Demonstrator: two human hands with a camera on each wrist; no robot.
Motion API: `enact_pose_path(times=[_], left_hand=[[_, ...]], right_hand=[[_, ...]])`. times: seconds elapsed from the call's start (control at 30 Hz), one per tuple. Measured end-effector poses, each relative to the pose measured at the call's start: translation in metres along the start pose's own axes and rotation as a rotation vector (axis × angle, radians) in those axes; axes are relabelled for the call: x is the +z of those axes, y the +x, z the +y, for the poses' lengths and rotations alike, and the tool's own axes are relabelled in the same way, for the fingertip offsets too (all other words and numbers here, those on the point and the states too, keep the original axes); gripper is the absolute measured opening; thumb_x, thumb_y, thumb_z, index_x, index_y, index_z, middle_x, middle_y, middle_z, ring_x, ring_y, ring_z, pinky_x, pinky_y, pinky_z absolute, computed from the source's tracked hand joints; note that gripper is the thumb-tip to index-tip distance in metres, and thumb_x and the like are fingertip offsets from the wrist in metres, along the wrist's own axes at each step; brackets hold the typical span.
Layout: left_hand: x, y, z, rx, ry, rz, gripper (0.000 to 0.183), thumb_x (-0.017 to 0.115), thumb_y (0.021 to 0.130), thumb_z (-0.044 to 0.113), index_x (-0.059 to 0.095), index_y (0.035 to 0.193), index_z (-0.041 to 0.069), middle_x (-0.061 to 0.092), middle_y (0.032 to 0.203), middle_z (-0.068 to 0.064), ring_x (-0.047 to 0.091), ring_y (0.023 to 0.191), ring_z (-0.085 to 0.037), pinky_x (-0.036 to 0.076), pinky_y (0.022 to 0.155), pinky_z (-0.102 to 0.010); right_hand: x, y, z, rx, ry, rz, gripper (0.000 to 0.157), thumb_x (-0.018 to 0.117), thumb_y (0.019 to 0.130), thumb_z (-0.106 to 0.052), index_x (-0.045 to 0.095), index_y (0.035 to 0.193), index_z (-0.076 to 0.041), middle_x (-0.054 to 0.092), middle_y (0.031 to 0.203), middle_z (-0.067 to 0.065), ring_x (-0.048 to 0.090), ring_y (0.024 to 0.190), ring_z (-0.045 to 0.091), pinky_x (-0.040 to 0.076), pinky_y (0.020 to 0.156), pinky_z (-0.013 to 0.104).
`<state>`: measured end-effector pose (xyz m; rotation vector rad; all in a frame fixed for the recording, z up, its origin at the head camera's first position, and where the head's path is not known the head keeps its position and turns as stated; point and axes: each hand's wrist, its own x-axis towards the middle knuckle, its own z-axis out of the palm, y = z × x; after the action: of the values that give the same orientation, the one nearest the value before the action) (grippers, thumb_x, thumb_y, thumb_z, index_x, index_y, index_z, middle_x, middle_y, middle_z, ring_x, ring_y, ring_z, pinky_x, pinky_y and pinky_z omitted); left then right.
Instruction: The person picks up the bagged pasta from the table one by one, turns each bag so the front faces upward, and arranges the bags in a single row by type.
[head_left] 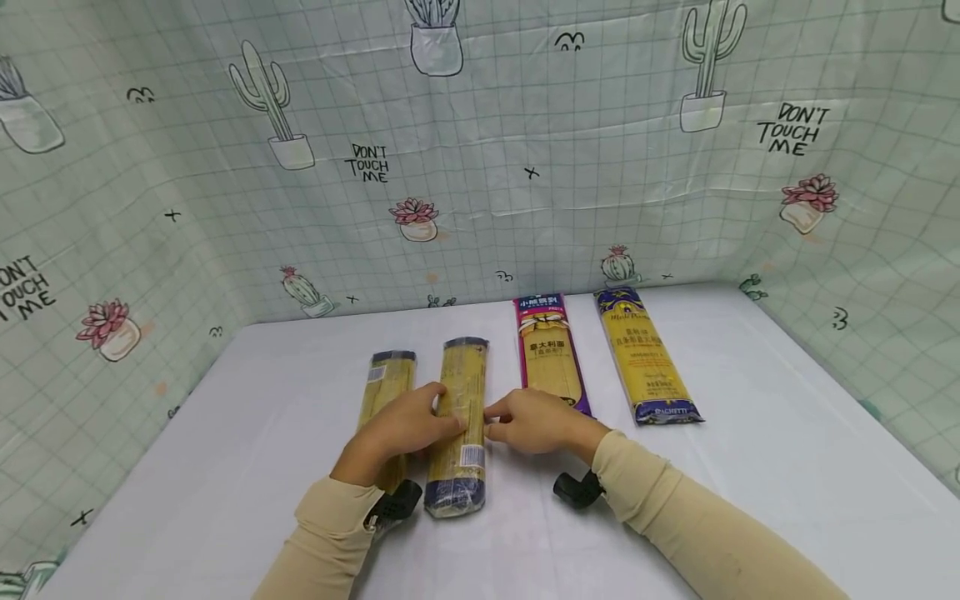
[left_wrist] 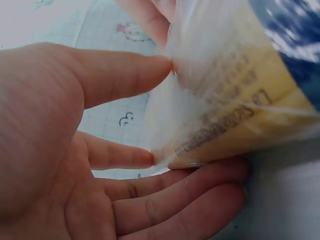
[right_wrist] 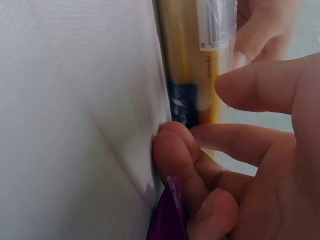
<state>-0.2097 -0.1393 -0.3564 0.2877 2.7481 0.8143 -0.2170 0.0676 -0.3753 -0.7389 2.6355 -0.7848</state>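
Blue-ended spaghetti pack (head_left: pixel 466 383) sits on the table (head_left: pixel 247 450) nearest left of the pink-edged pack (head_left: pixel 550 360), left grip (head_left: pixel 408 421) pinching it, right grip (head_left: pixel 542 421) at its edge, hold unclear; probably lightish, stiff, slick-wrapped, snappable, so grab mid-length.
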Motion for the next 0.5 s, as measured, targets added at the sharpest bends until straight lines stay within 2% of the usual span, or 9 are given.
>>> enact_pose_path(times=[0.1,0.2,0.33,0.5], left_hand=[[-0.0007,0.0013,-0.0021,0.001,0.0,-0.015,0.068,0.064,0.084,0.043,0.041,0.137,0.007,0.06,0.103,-0.004,0.054,0.08,-0.017,0.046,0.073,-0.036],[-0.0009,0.0016,-0.0028,-0.003,-0.001,-0.011,0.074,0.064,0.082,0.049,0.04,0.138,0.007,0.059,0.112,-0.006,0.055,0.088,-0.018,0.047,0.08,-0.04],[-0.0008,0.0014,-0.0025,-0.003,-0.012,0.005,0.083,0.064,0.078,0.057,0.041,0.137,0.005,0.057,0.12,-0.011,0.056,0.095,-0.019,0.047,0.083,-0.042],[-0.001,0.0013,-0.0018,-0.004,-0.014,0.028,0.089,0.064,0.074,0.063,0.042,0.137,0.004,0.054,0.125,-0.013,0.055,0.102,-0.021,0.046,0.084,-0.042]], right_hand=[[0.001,0.0002,-0.0002,0.007,0.009,-0.002,0.042,0.058,0.089,-0.034,0.058,0.127,-0.015,0.065,0.083,-0.004,0.05,0.058,0.01,0.041,0.053,0.028],[0.002,-0.0002,-0.0001,0.011,0.012,-0.006,0.044,0.058,0.089,-0.033,0.055,0.13,-0.017,0.061,0.073,-0.005,0.05,0.057,0.01,0.041,0.052,0.028],[0.003,-0.0016,0.0004,-0.001,-0.001,-0.009,0.045,0.055,0.09,-0.033,0.052,0.133,-0.021,0.042,0.054,-0.004,0.041,0.049,0.01,0.035,0.047,0.028],[0.0039,-0.0028,-0.0008,-0.024,-0.056,0.005,0.044,0.052,0.092,-0.035,0.048,0.135,-0.026,0.038,0.054,-0.005,0.038,0.05,0.011,0.034,0.05,0.028]])
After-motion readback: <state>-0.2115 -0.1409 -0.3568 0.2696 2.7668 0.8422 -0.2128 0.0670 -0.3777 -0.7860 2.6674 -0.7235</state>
